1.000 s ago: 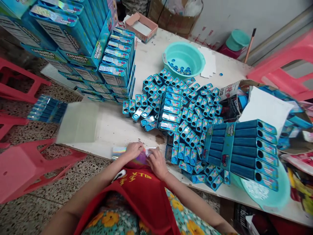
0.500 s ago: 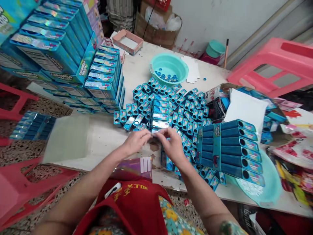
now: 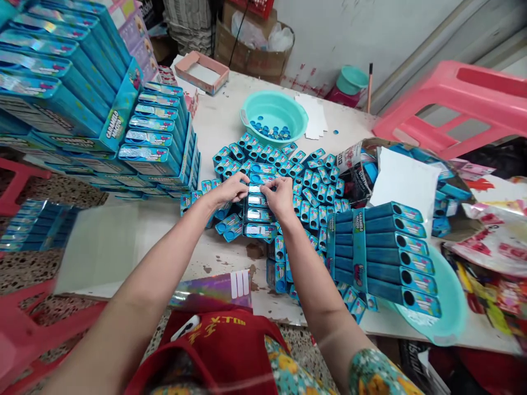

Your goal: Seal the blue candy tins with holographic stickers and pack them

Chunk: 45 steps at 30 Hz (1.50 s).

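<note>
A row of narrow blue candy boxes [image 3: 260,215] stands in front of me, shiny top ends upward. At the left edge of this row my left hand [image 3: 231,190] has its fingers curled, tips touching a box top near the row's middle. Across from it, my right hand [image 3: 280,196] is closed in a pinch, thumb and forefinger on the same box top. Anything small between the fingers is hidden. Around the row are many loose blue boxes [image 3: 313,196], several with dark round holes in their ends.
A turquoise basin [image 3: 305,122] with small blue discs stands behind the boxes. At right, a banded bundle of blue boxes [image 3: 382,247] lies over another basin [image 3: 457,307]. Tall stacks of filled blue trays [image 3: 119,123] rise at left. A pink stool [image 3: 448,104] is at far right.
Both hands have moved away from me along the row, from its near end to about its middle. They are now slightly farther apart. The view has shifted a little.
</note>
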### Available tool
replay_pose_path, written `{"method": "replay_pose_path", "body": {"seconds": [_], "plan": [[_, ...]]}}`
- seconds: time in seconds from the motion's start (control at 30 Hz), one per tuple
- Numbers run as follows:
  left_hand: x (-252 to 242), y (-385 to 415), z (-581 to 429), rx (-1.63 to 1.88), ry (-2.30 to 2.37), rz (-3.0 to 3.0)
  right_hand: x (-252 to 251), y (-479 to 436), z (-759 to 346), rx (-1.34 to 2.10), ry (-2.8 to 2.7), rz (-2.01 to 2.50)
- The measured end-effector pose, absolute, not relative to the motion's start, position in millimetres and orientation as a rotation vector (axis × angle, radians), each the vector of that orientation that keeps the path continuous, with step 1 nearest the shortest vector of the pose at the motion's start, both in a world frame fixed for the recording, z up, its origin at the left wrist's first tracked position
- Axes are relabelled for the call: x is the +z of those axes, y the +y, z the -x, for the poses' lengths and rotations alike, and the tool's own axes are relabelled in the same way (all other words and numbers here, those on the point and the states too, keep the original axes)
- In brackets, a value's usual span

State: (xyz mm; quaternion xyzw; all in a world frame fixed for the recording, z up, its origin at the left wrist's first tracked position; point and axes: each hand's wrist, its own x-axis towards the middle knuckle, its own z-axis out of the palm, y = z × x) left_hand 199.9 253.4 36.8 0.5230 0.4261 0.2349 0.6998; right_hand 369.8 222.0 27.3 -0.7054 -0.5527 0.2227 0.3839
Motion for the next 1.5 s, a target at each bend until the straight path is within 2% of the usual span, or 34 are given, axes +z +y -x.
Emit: {"method": "replay_pose_path", "body": {"seconds": [0.13, 0.3, 0.4, 0.5, 0.6, 0.67, 0.8, 0.9, 1.07, 1.2, 1.37, 1.5], "plan": [[12, 247, -207, 0.566, 0.960, -1.069, 13, 225, -373, 0.607, -1.280, 1.819], [-1, 229, -212, 0.570, 1.332, -1.212, 20, 222, -377, 0.577, -1.271, 1.790], [4, 195, -187, 0.599, 1.453, -1.490, 40, 182, -371, 0.319, -1.223, 1.712], [-2, 130, -150, 0.363, 1.344, -1.751, 46, 108, -354, 0.251, -1.390, 1.562], [-28, 61, -129, -0.009, 1.323, -1.852, 17, 36, -329, 0.639, -1.791, 1.430], [-48, 31, -127, -0.130, 1.364, -1.844, -17, 4, -314, 0.804, -1.935, 1.470], [-68, 18, -135, -0.114, 1.421, -1.862, -72, -20, -302, 0.825, -2.233, 1.521], [-67, 25, -138, -0.119, 1.465, -1.831, -82, -23, -303, 0.754, -2.366, 1.467], [-69, 27, -141, -0.080, 1.525, -1.740, -66, -25, -307, 0.709, -2.467, 1.368], [-63, 24, -138, -0.001, 1.565, -1.687, -31, -12, -311, 0.887, -2.348, 1.409], [-15, 26, -140, 0.484, 1.196, -1.336, 37, 22, -321, 1.170, -1.880, 1.509], [27, 53, -153, 0.438, 1.119, -1.212, 69, 50, -330, 1.046, -1.704, 1.546]]}}
